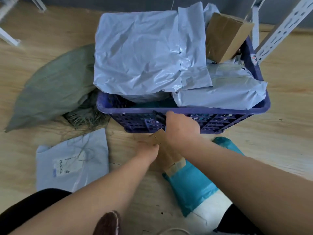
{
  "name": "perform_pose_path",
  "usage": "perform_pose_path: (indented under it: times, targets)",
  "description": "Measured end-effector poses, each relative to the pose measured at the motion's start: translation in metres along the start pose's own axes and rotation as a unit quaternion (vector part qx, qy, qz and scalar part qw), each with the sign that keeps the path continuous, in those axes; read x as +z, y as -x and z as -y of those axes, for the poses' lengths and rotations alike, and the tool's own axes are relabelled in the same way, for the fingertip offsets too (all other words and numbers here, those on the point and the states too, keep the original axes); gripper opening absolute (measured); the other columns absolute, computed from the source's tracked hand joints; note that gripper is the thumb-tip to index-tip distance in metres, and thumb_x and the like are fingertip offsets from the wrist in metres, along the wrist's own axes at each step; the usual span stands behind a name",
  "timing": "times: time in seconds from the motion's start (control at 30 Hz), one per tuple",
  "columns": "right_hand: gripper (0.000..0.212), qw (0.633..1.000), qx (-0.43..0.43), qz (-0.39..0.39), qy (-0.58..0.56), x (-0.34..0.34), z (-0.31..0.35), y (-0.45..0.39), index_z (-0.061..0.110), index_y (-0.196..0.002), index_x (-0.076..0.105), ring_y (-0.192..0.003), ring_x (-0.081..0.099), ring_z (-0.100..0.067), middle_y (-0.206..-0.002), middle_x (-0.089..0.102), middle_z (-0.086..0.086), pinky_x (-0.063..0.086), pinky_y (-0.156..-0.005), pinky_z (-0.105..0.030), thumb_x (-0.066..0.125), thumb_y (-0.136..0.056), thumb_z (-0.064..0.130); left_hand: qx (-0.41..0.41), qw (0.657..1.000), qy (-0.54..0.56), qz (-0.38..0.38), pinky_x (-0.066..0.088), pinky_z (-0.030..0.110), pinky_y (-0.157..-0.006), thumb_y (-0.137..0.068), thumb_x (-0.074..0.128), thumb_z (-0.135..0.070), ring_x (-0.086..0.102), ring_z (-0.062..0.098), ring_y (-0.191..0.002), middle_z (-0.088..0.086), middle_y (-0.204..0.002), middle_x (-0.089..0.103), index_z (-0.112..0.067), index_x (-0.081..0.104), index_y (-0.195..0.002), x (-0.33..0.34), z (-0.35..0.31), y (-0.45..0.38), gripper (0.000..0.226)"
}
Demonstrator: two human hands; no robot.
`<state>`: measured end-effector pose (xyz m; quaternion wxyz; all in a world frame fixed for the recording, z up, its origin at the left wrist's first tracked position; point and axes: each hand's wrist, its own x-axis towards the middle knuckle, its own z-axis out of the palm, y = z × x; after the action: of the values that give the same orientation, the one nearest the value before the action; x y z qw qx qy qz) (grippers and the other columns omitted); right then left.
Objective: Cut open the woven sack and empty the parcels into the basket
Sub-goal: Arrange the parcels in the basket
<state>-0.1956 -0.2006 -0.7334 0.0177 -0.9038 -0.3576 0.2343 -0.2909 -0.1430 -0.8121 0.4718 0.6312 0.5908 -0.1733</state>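
White slotted shelf upright [277, 31] right; wood floor [288, 102].

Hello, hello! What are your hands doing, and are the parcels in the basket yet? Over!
Left hand grips small cardboard box; right hand holds a black thing at basket rim. Basket heaped. Grey mailer, teal parcel on floor. Sack flat.

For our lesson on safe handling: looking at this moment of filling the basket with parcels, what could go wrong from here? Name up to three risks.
1. The basket is heaped; the big grey parcel and the cardboard box sit above the rim and could slide off.
2. The right hand seems to hold a dark tool near the left hand on the small carton: possible nick.
3. Loose sack fibres and a flat parcel on the floor could cause a slip.
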Motion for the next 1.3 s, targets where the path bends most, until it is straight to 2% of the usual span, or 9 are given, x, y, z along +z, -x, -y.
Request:
perform_pose_path:
  times: [0.17, 0.3, 0.43, 0.53, 0.63, 0.77, 0.9, 1.07, 1.3]
  targets:
    - [0.031, 0.976, 0.052, 0.211, -0.024, 0.060, -0.031, 0.002, 0.011, -0.122, 0.046, -0.105, 0.058, -0.030, -0.119, 0.058, -0.012, 0.043, -0.073, -0.035, 0.050, -0.091, 0.013, -0.097, 0.982, 0.120, 0.107, 0.049, 0.044, -0.092, -0.098, 0.049, -0.034, 0.053, 0.029, -0.121, 0.010, -0.135, 0.054, -0.012, 0.046, -0.136, 0.015, 0.003, -0.002, 0.044]
    - [0.033, 0.951, 0.051, 0.291, -0.095, 0.058, -0.043, -0.007, 0.006, -0.126, 0.047, -0.087, 0.058, -0.030, -0.105, 0.053, -0.013, 0.057, -0.078, -0.038, 0.047, -0.093, 0.013, -0.167, 0.946, 0.244, 0.131, 0.047, 0.045, -0.096, -0.098, 0.048, -0.033, 0.051, 0.028, -0.119, 0.010, -0.131, 0.055, -0.012, 0.048, -0.134, 0.022, 0.000, 0.013, 0.042]
    - [0.037, 0.967, -0.028, 0.243, -0.075, 0.019, -0.022, -0.018, 0.008, -0.128, 0.048, -0.091, 0.061, -0.031, -0.107, 0.058, -0.013, 0.054, -0.074, -0.036, 0.051, -0.093, 0.020, -0.190, 0.909, 0.371, 0.004, 0.048, 0.048, -0.098, -0.095, 0.049, -0.023, 0.054, 0.035, -0.121, 0.016, -0.137, 0.051, -0.007, 0.044, -0.138, 0.008, -0.008, 0.029, 0.046]
    - [0.055, 0.974, -0.119, 0.178, -0.080, -0.007, 0.004, -0.015, 0.015, -0.144, 0.035, -0.116, 0.053, -0.028, -0.135, 0.053, -0.011, 0.043, -0.087, -0.031, 0.053, -0.093, 0.025, -0.198, 0.836, 0.493, -0.138, 0.048, 0.050, -0.097, -0.087, 0.057, -0.013, 0.053, 0.036, -0.118, 0.018, -0.136, 0.047, -0.009, 0.038, -0.134, -0.006, -0.011, 0.047, 0.051]
    - [0.042, 0.968, -0.174, 0.142, -0.117, -0.029, 0.024, -0.007, 0.019, -0.132, 0.048, -0.107, 0.056, -0.024, -0.124, 0.059, -0.005, 0.042, -0.080, -0.029, 0.054, -0.092, 0.026, -0.168, 0.781, 0.561, -0.218, 0.050, 0.048, -0.094, -0.083, 0.061, -0.016, 0.054, 0.029, -0.109, 0.014, -0.130, 0.046, -0.013, 0.038, -0.126, -0.026, -0.015, 0.075, 0.049]
    - [0.021, 0.957, -0.221, 0.109, -0.152, -0.068, 0.037, 0.001, 0.023, -0.111, 0.056, -0.100, 0.058, -0.020, -0.106, 0.061, 0.002, 0.046, -0.080, -0.032, 0.057, -0.091, 0.030, -0.109, 0.767, 0.588, -0.235, 0.051, 0.045, -0.093, -0.081, 0.063, -0.029, 0.057, 0.021, -0.098, 0.009, -0.124, 0.051, -0.018, 0.038, -0.123, -0.049, -0.023, 0.108, 0.050]
    - [0.031, 0.954, -0.245, 0.081, -0.153, -0.107, 0.041, 0.001, 0.024, -0.121, 0.058, -0.101, 0.059, -0.022, -0.112, 0.063, -0.001, 0.049, -0.088, -0.038, 0.057, -0.091, 0.030, -0.055, 0.763, 0.604, -0.222, 0.050, 0.044, -0.094, -0.081, 0.065, -0.032, 0.054, 0.012, -0.092, 0.006, -0.121, 0.051, -0.018, 0.040, -0.124, -0.057, -0.041, 0.133, 0.051]
    - [0.017, 0.921, -0.241, 0.106, -0.286, -0.153, 0.034, 0.001, 0.026, -0.109, 0.063, -0.088, 0.067, -0.021, -0.099, 0.064, -0.002, 0.061, -0.071, -0.036, 0.058, -0.092, 0.026, 0.065, 0.758, 0.611, -0.219, 0.052, 0.036, -0.087, -0.083, 0.067, -0.026, 0.060, 0.008, -0.087, 0.004, -0.115, 0.061, -0.015, 0.047, -0.127, -0.069, -0.066, 0.149, 0.049]
    - [0.023, 0.951, -0.236, 0.012, -0.198, -0.183, 0.038, -0.028, 0.031, -0.112, 0.064, -0.092, 0.067, -0.020, -0.110, 0.065, 0.002, 0.057, -0.078, -0.031, 0.056, -0.091, 0.025, 0.115, 0.766, 0.606, -0.181, 0.056, 0.031, -0.078, -0.085, 0.068, -0.023, 0.055, 0.007, -0.076, 0.007, -0.110, 0.054, -0.008, 0.044, -0.130, -0.076, -0.098, 0.126, 0.054]
